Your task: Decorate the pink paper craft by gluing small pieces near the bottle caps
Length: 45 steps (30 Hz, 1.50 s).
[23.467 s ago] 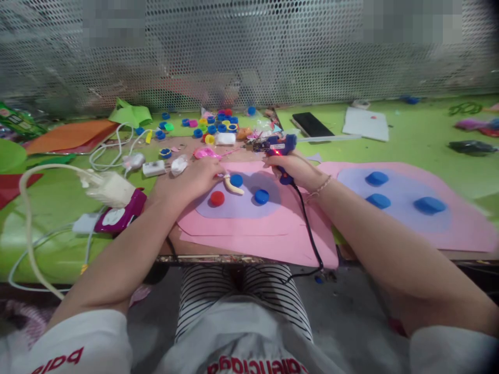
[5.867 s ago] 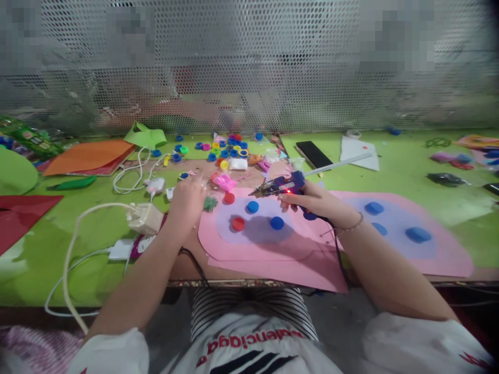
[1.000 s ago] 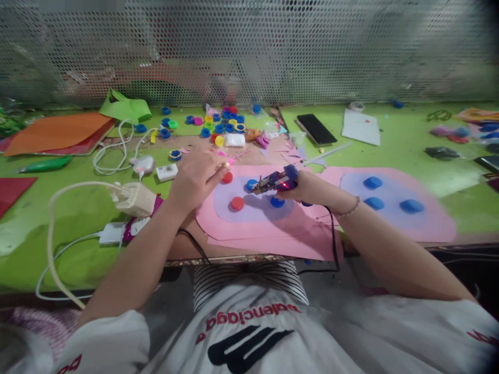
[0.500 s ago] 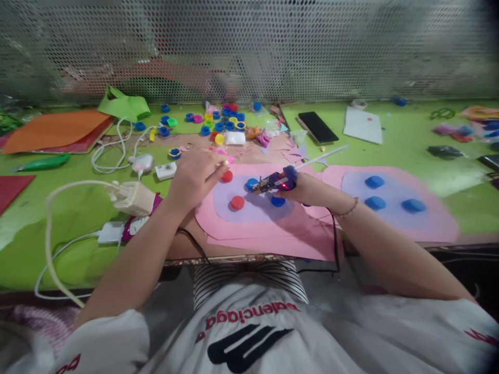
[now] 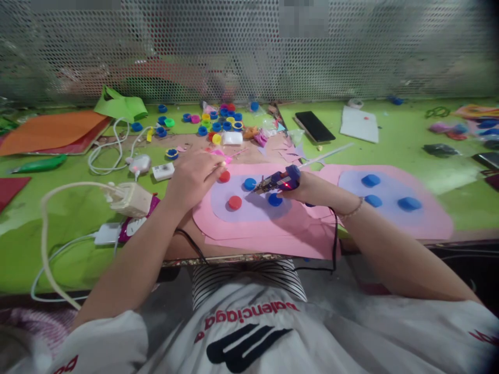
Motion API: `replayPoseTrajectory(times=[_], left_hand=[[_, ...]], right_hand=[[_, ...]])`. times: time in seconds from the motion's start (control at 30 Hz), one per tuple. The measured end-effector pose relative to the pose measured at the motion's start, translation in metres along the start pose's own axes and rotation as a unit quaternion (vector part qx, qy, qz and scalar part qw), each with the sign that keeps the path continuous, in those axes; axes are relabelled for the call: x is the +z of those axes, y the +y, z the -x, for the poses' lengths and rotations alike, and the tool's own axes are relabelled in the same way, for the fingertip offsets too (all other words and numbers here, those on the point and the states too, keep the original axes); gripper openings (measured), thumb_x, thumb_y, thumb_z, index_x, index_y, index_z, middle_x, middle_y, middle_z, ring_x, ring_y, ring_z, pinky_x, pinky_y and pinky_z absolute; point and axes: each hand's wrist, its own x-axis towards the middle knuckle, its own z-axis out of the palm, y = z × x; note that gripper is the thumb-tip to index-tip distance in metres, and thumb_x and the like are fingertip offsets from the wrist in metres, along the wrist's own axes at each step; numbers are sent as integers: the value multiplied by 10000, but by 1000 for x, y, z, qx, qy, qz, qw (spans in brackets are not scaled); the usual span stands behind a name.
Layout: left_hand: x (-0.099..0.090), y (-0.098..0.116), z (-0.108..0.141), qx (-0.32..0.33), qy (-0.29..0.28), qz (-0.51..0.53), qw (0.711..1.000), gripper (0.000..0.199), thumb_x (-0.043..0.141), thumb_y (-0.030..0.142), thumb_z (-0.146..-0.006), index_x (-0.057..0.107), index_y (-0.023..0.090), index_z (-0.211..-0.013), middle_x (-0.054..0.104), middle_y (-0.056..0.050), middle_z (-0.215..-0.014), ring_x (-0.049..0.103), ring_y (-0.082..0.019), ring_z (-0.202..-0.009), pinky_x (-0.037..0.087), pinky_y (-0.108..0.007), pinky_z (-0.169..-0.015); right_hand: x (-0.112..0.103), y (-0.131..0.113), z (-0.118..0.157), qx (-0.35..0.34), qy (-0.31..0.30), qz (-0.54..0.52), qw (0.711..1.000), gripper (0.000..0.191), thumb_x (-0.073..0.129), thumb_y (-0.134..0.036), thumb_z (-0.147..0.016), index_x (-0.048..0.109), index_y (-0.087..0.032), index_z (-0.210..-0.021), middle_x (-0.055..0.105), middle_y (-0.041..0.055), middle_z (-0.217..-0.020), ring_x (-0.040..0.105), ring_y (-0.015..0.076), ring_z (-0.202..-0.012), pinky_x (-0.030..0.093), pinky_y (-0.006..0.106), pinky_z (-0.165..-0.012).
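My right hand (image 5: pixel 304 188) grips a dark blue glue gun (image 5: pixel 283 181) with a lit red light. A long translucent glue stick (image 5: pixel 331 154) sticks out of its back. The nozzle points left, just above a lavender paper shape (image 5: pixel 230 216) lying on pink paper (image 5: pixel 202 224). On the lavender sit two red bottle caps, one nearer (image 5: pixel 235 202) and one farther (image 5: pixel 223 176), and two blue caps, one by the nozzle (image 5: pixel 250 183) and one under the gun (image 5: pixel 275 199). My left hand (image 5: pixel 193 179) is at the paper's left edge, thumb and fingertips together; what they hold, if anything, is unclear.
A second pink-and-lavender piece (image 5: pixel 432 221) with blue caps lies right. Several loose caps (image 5: pixel 216 126), paper scraps (image 5: pixel 290 153) and a phone (image 5: pixel 315 127) are farther back. A plug adapter (image 5: pixel 134 200) and cables stand left. A perforated metal panel (image 5: pixel 234 52) closes the back.
The glue gun's nozzle has shifted slightly relative to the far blue cap, uncovering more of it. The whole view has moved a little; my left hand stays in place.
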Motion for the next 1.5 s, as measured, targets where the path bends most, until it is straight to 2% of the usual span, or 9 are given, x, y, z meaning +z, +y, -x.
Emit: replayPoseTrajectory(times=[0.2, 0.4, 0.57, 0.9, 1.1, 1.23, 1.3, 1.37, 1.5], left_hand=[[1, 0, -1, -35, 8, 1, 999, 170, 493, 279, -853, 594, 204, -967, 645, -43, -874, 568, -178, -855, 428, -337, -792], [3, 2, -1, -32, -4, 2, 999, 160, 494, 274, -856, 587, 206, -967, 652, -39, -893, 573, -174, -872, 429, -334, -810], [4, 9, 0, 0, -22, -20, 1000, 152, 485, 250, -862, 587, 192, -957, 649, -49, -910, 571, -182, -894, 432, -347, -822], [10, 40, 3, 95, -97, -102, 985, 198, 457, 177, -866, 600, 160, -1003, 658, -76, -951, 567, -203, -897, 449, -357, -789], [22, 51, 6, 117, -90, -91, 985, 195, 460, 152, -865, 602, 137, -998, 668, -86, -977, 592, -185, -862, 480, -336, -750], [26, 52, 11, 79, -99, -84, 988, 206, 470, 163, -865, 602, 128, -1019, 668, -91, -999, 609, -190, -873, 492, -326, -740], [27, 52, 13, 48, -104, -76, 991, 217, 463, 183, -872, 603, 139, -1032, 670, -87, -1002, 616, -190, -881, 496, -325, -745], [28, 52, 14, 32, -103, -77, 991, 228, 455, 193, -876, 605, 142, -1040, 671, -91, -1001, 621, -189, -882, 500, -324, -747], [30, 56, 14, 68, -89, -96, 989, 216, 465, 166, -863, 615, 140, -1017, 677, -100, -974, 632, -185, -850, 506, -316, -715]], right_hand=[[1, 4, 0, 8, 6, -46, 999, 274, 642, -266, -643, 639, -170, -900, 648, 32, -806, 559, 178, -731, 438, 270, -621], [4, 9, -1, -27, 0, -79, 996, 313, 620, -264, -671, 637, -179, -972, 653, 33, -862, 574, 179, -773, 458, 286, -690], [6, 9, -2, -2, 5, -32, 999, 282, 617, -269, -683, 641, -165, -945, 661, 47, -860, 578, 188, -772, 460, 295, -687], [-4, 15, 1, -29, -14, -14, 999, 256, 571, -234, -716, 632, -194, -961, 670, 33, -919, 585, 173, -799, 452, 258, -685], [-9, 20, 5, -21, -11, 16, 1000, 219, 576, -356, -729, 646, -193, -858, 650, 27, -725, 549, 162, -646, 411, 260, -588], [-13, 23, 14, 23, -7, 51, 998, 328, 538, -488, -749, 641, -177, -740, 558, 19, -532, 512, 166, -540, 369, 271, -522], [-18, 26, 17, 25, 14, 42, 999, 337, 496, -479, -782, 641, -175, -783, 577, 31, -579, 540, 186, -585, 385, 279, -546], [-22, 30, 19, 26, 67, 34, 997, 301, 466, -416, -809, 625, -169, -876, 618, 56, -698, 565, 210, -664, 409, 293, -591], [-21, 44, 18, 0, 171, 119, 978, 254, 428, -293, -819, 539, -134, -983, 595, 121, -817, 544, 239, -699, 424, 337, -613]])
